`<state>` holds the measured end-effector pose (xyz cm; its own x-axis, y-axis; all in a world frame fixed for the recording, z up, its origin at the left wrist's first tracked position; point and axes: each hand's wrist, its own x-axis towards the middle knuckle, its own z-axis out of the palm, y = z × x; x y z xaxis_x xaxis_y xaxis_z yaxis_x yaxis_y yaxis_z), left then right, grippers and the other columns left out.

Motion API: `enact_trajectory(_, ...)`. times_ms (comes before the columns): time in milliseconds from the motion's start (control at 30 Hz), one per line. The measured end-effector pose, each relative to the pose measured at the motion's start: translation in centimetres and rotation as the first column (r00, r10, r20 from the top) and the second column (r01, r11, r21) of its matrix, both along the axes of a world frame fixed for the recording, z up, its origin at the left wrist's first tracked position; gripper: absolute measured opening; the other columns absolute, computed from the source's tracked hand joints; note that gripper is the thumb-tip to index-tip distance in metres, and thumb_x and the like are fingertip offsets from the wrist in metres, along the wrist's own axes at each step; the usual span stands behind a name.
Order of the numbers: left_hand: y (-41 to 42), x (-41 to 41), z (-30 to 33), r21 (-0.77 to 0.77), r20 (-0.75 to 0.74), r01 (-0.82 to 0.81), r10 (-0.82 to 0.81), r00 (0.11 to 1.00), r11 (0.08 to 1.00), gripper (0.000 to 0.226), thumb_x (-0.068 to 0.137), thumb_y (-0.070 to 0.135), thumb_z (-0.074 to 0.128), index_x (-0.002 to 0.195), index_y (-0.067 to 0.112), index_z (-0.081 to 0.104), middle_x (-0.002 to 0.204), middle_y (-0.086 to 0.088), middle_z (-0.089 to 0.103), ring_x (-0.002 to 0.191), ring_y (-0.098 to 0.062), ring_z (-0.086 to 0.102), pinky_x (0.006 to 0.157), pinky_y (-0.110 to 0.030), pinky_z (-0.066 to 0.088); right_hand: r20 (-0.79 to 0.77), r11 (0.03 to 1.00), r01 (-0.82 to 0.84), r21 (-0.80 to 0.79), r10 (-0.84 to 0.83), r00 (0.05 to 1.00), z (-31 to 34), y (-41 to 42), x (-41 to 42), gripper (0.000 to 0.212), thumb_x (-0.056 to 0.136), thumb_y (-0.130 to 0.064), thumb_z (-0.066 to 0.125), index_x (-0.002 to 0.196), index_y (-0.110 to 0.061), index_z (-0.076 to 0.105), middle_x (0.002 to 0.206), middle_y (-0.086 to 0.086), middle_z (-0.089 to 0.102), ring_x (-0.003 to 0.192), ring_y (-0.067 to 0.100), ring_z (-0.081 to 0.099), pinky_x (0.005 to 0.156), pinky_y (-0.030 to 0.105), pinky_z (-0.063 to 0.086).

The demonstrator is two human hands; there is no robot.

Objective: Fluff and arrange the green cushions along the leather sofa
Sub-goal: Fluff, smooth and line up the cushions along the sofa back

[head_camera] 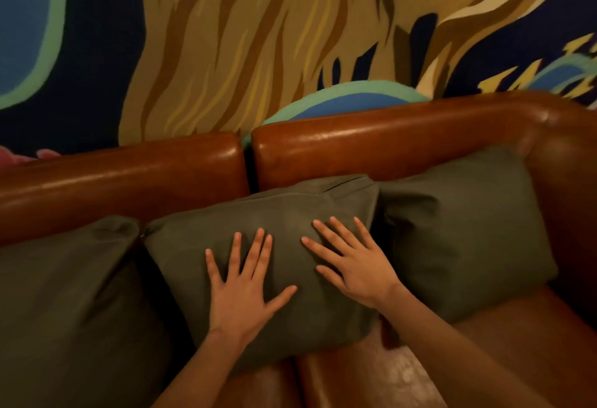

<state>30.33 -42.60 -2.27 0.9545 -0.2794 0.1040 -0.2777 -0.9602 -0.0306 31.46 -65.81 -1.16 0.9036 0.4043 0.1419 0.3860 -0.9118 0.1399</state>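
at six o'clock of the view, the middle cushion (277, 213) leans on the leather sofa (371, 146) backrest, with the left cushion (71, 294) at nine o'clock and the right cushion (465, 220) at three. it looks soft, light and squashy, its cloth loose rather than slick; the side edges or top corners seem the best places to take hold for plumping. left hand (240, 291) and right hand (352, 265) both lie flat on its face, each grip apart, fingers spread and straight, pressing, forearms reaching up from below.
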Motion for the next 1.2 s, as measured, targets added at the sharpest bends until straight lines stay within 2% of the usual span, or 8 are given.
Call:
enact_trajectory(167, -6.7, 0.7, 5.7, -0.064, -0.043, 0.088, -0.091, 0.995, 0.994, 0.084, 0.08, 0.081, 0.014, 0.15, 0.035, 0.016, 0.159, 0.004, 0.01, 0.146, -0.028, 0.001, 0.11, -0.065, 0.003, -0.094, 0.97, 0.237, 0.05, -0.232, 0.968, 3.4, -4.2, -2.6, 0.056, 0.094, -0.053, 0.029, 0.143, -0.03, 0.045, 0.149, 0.002, 0.044, 0.139, 0.025, 0.038, 0.111, 0.048, 0.018)
enact_trajectory(267, -11.9, 1.0, 8.6, -0.146, -0.091, 0.139, -0.154, 0.984, 0.979, 0.085, 0.076, 0.082, 0.009, 0.148, 0.041, -0.011, 0.156, 0.01, -0.019, 0.143, -0.022, -0.023, 0.112, -0.061, -0.011, -0.139, 0.93, 0.354, 0.097, -0.339, 0.93, 5.5, -8.2, -4.3, 0.066, 0.09, -0.061, 0.017, 0.15, -0.034, 0.028, 0.158, 0.0, 0.026, 0.147, 0.024, 0.018, 0.119, 0.044, 0.001)
enact_trajectory(633, -28.2, 1.4, 9.6, -0.183, -0.18, 0.107, -0.14, 0.974, 0.977, 0.09, 0.072, 0.086, 0.01, 0.146, 0.041, -0.016, 0.159, 0.006, -0.017, 0.145, -0.026, -0.019, 0.111, -0.063, -0.008, -0.157, 0.848, 0.53, -0.023, -0.526, 0.836, 9.3, -27.8, -6.1, 0.088, 0.073, -0.081, -0.006, 0.151, -0.042, 0.001, 0.16, -0.006, -0.004, 0.149, 0.02, -0.009, 0.117, 0.047, -0.011)
enact_trajectory(700, -31.2, 1.6, 7.5, -0.155, -0.138, 0.078, -0.1, 0.985, 0.985, 0.093, 0.066, 0.086, -0.001, 0.146, 0.041, -0.013, 0.159, 0.005, -0.013, 0.145, -0.028, -0.017, 0.108, -0.065, -0.007, -0.147, 0.868, 0.494, -0.054, -0.497, 0.855, 8.5, -31.0, -4.8, 0.081, 0.082, -0.079, 0.007, 0.15, -0.039, 0.024, 0.159, -0.001, 0.02, 0.147, 0.022, 0.01, 0.115, 0.049, 0.0)
enact_trajectory(800, -35.9, 2.0, 4.5, -0.197, -0.151, 0.0, -0.03, 0.988, 0.98, 0.08, 0.082, 0.076, 0.012, 0.146, 0.031, 0.031, 0.155, -0.001, 0.027, 0.144, -0.03, 0.013, 0.105, -0.067, 0.007, -0.184, 0.916, 0.394, -0.073, -0.401, 0.897, 6.7, -34.9, -1.4, 0.073, 0.082, -0.073, 0.031, 0.138, -0.031, 0.051, 0.143, 0.004, 0.051, 0.136, 0.026, 0.041, 0.107, 0.05, 0.016)
enact_trajectory(867, -38.9, 2.7, 2.7, -0.219, -0.122, -0.01, -0.017, 0.992, 0.976, 0.071, 0.088, 0.064, 0.022, 0.14, 0.022, 0.046, 0.149, -0.003, 0.04, 0.14, -0.028, 0.023, 0.105, -0.066, 0.012, -0.2, 0.951, 0.307, -0.047, -0.31, 0.93, 5.3, -36.2, 1.1, 0.072, 0.086, -0.072, 0.028, 0.14, -0.029, 0.049, 0.145, 0.004, 0.049, 0.135, 0.027, 0.043, 0.107, 0.049, 0.017)
enact_trajectory(1033, -42.5, 5.1, -0.7, -0.227, 0.01, -0.105, 0.11, 0.994, 0.968, 0.066, 0.094, 0.058, 0.006, 0.146, 0.025, 0.028, 0.154, 0.002, 0.027, 0.148, -0.024, 0.003, 0.111, -0.064, 0.0, -0.176, 0.992, 0.063, 0.108, -0.044, 0.983, 1.0, -36.8, 5.7, 0.072, 0.092, -0.069, 0.018, 0.153, -0.031, 0.015, 0.161, -0.005, 0.014, 0.148, 0.019, 0.01, 0.115, 0.041, 0.005)
enact_trajectory(1200, -41.5, 6.1, -2.9, -0.16, 0.053, -0.159, 0.169, 0.984, 0.974, 0.069, 0.091, 0.066, 0.007, 0.149, 0.031, 0.022, 0.156, 0.001, 0.022, 0.144, -0.029, 0.013, 0.11, -0.065, 0.003, -0.079, 0.982, -0.03, 0.187, 0.046, 0.996, -1.8, -36.7, 7.1, 0.071, 0.093, -0.065, 0.028, 0.153, -0.028, 0.019, 0.16, -0.004, 0.019, 0.148, 0.016, 0.013, 0.118, 0.041, 0.008)
